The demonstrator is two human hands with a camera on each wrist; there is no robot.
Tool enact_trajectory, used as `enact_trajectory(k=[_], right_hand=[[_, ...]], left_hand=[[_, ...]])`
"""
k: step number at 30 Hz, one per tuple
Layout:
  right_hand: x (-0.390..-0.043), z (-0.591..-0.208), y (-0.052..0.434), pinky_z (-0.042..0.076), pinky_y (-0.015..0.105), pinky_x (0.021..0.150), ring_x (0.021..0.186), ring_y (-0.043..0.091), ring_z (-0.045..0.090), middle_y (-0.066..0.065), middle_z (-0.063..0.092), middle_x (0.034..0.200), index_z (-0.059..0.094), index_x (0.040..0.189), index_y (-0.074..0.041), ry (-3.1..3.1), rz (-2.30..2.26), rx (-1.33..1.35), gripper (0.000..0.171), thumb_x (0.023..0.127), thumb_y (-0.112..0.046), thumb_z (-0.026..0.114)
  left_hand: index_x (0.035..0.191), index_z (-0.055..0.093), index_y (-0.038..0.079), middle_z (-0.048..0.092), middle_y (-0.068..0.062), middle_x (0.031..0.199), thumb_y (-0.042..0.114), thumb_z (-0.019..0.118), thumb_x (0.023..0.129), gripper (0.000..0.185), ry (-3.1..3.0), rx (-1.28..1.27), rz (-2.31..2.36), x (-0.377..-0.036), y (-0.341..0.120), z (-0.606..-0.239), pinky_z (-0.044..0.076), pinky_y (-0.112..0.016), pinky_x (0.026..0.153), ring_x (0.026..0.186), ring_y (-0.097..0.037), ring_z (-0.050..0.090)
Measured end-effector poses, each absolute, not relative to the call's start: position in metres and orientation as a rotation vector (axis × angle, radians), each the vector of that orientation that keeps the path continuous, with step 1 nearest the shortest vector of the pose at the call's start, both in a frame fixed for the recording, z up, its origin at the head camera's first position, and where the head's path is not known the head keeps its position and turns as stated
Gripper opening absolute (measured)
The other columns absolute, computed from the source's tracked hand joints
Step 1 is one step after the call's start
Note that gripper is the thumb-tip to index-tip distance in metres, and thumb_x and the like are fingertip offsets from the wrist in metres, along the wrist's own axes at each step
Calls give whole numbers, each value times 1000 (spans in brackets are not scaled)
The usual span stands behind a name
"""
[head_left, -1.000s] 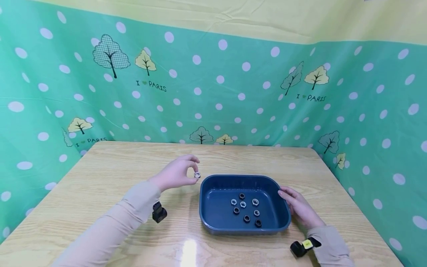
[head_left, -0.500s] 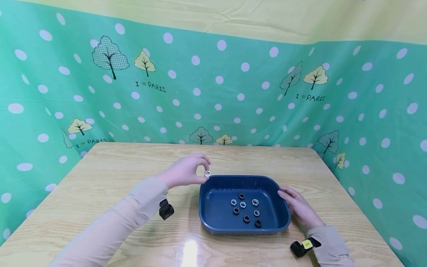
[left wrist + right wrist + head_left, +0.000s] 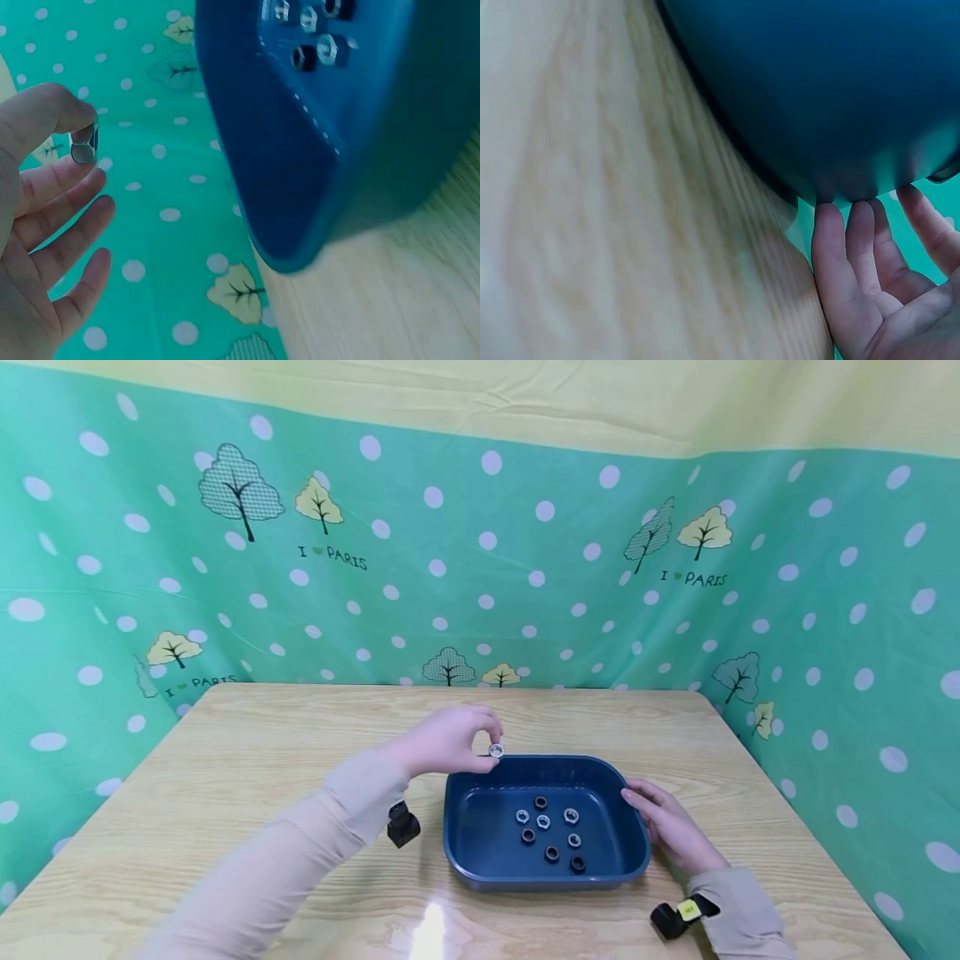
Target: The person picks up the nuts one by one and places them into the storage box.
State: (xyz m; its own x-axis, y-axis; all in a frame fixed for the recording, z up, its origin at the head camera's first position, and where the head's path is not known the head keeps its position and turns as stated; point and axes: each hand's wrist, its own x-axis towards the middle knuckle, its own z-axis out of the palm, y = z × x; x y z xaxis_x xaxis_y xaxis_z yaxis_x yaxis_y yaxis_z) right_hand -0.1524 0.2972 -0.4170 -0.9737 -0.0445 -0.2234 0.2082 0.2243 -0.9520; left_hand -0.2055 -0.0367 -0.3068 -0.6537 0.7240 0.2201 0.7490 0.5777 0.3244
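Note:
My left hand (image 3: 444,743) pinches a silver nut (image 3: 496,750) between thumb and forefinger. In the head view this hand overlaps the back left rim of a dark blue bin (image 3: 459,835). The left wrist view shows the nut (image 3: 84,146) at the fingertips, other fingers spread loosely. Inside the bin lie several nuts, some silver, like this silver nut (image 3: 543,822), others dark, like this dark nut (image 3: 552,854). On the bin's right side my right hand (image 3: 675,831) holds the rim. Its fingertips (image 3: 830,217) touch the outer wall in the right wrist view.
The bin stands on a light wood-grain table (image 3: 322,727). A green dotted curtain (image 3: 420,560) with printed trees hangs behind the table and along its sides. Black camera mounts sit at both wrists, such as the right wrist camera (image 3: 670,920).
My left hand has moved right with the silver nut, from left of the bin to its back left rim. The right hand stays at the bin's right side.

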Motion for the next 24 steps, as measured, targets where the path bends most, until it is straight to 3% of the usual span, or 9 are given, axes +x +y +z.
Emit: enact_trajectory(k=[10,17,24], right_hand=[[-151,-415,296,42,20,56,59,8,47,-2,57,99,38,136,5,2315,-1822,140,54,97,-30,50],[-150,-417,295,51,22,67,82,8,58,3,58,110,39,135,6,2309,-1835,124,53,98,-30,50],[-150,-418,295,47,21,61,79,10,56,3,57,109,40,135,5,2331,-1817,157,53,97,-31,50]], left_hand=[[87,66,13,65,1,99,21,71,80,12,-2742,-1324,-626,-208,-12,-303,49,-28,79,86,-13,57],[88,66,12,64,1,98,20,71,81,11,-2756,-1375,-668,-213,2,-315,48,-26,79,86,-12,56],[89,65,13,64,1,98,22,71,82,13,-2799,-1320,-690,-217,11,-327,46,-26,75,85,-14,56]])
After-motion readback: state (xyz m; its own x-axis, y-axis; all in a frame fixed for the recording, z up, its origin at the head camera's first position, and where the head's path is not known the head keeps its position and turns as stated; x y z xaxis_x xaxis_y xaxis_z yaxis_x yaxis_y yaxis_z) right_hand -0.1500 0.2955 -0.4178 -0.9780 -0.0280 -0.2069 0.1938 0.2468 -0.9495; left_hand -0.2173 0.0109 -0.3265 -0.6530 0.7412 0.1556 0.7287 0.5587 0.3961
